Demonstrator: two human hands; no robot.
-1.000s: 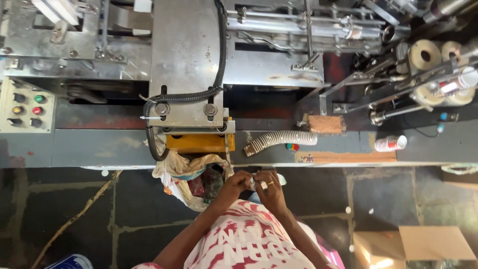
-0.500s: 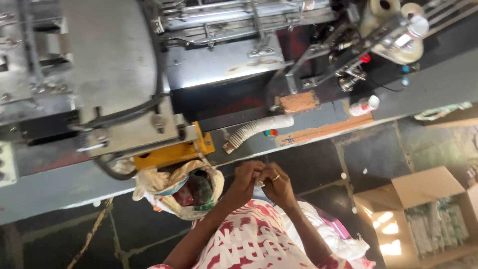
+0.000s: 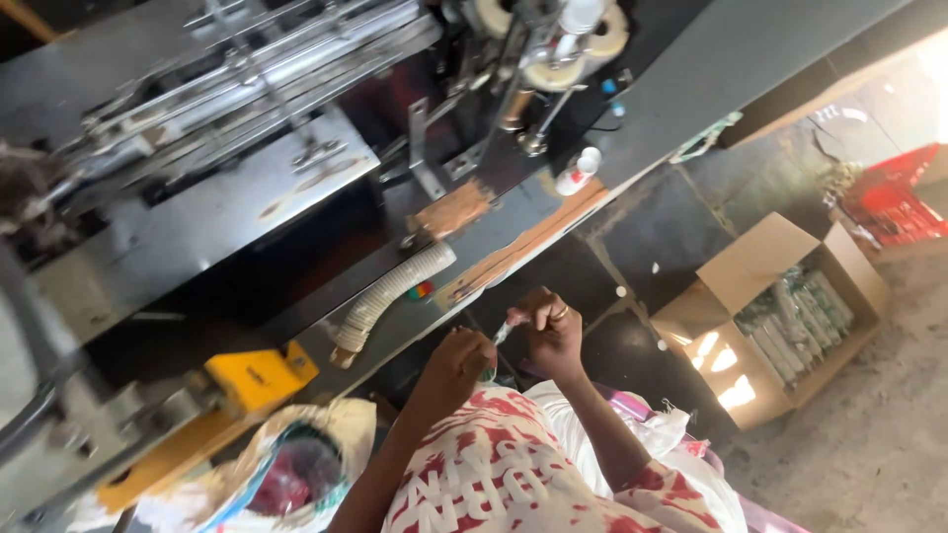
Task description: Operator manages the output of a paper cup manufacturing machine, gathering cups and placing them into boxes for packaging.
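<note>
My left hand [image 3: 456, 361] and my right hand [image 3: 546, 332] meet close together in front of my chest, just below the edge of a grey metal machine [image 3: 227, 212]. Between their fingertips they pinch a small clear plastic piece [image 3: 502, 333]; it is too small and blurred to tell what it is. My right hand wears a ring. A long stack of white paper cups [image 3: 391, 290] lies on its side on the machine's ledge, just above my left hand.
An open cardboard box [image 3: 780, 316] with packed sleeves stands on the floor at the right, a red crate [image 3: 894, 202] beyond it. A sack [image 3: 296, 464] with red contents sits at lower left beside a yellow machine part [image 3: 259, 375]. A white bottle [image 3: 578, 173] stands on the ledge.
The view has swung and tilted to the right, bringing the cardboard box and the red crate into sight. My hands stay together in front of me on the small piece.
</note>
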